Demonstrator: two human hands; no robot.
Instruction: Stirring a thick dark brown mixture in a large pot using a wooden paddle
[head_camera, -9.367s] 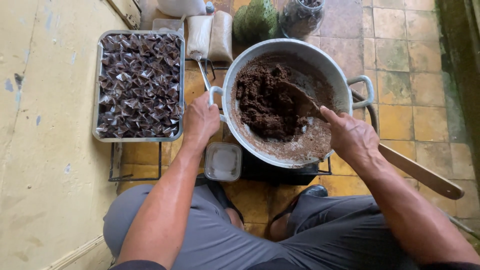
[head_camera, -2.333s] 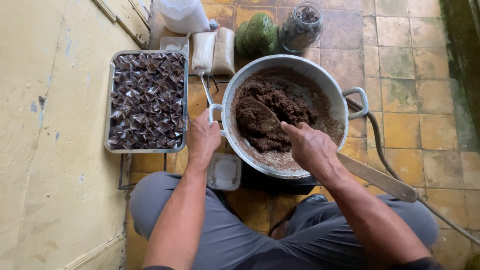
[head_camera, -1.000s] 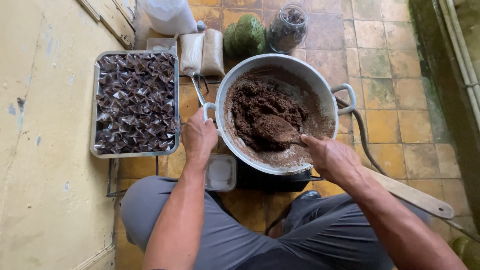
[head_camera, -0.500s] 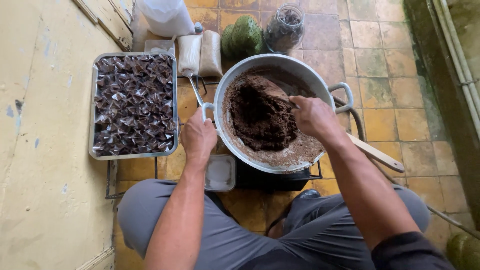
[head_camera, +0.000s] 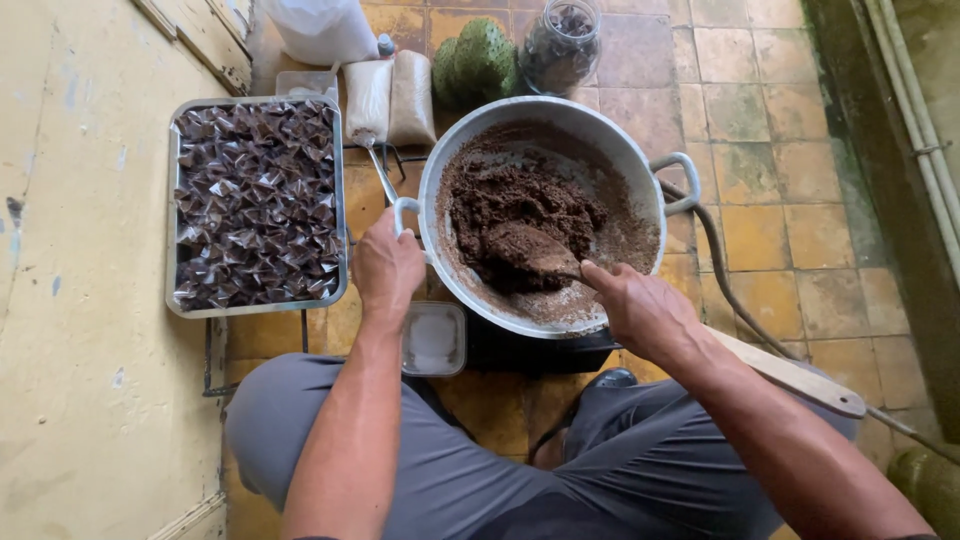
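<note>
Pot and tray before us

Our pot (head_camera: 640, 170) sits right of the tray (head_camera: 257, 305); two bags (head_camera: 390, 95) and a jar (head_camera: 560, 45) lie behind.

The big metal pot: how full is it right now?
Partly full. The pot holds a brown clumpy mass heaped toward the left; the smeared inner wall stays bare well below the rim.

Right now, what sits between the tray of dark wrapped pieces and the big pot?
In the head view, the left hand grips the pot's near handle there, above a metal rack over yellow floor tiles; the tray stays untouched.
</note>
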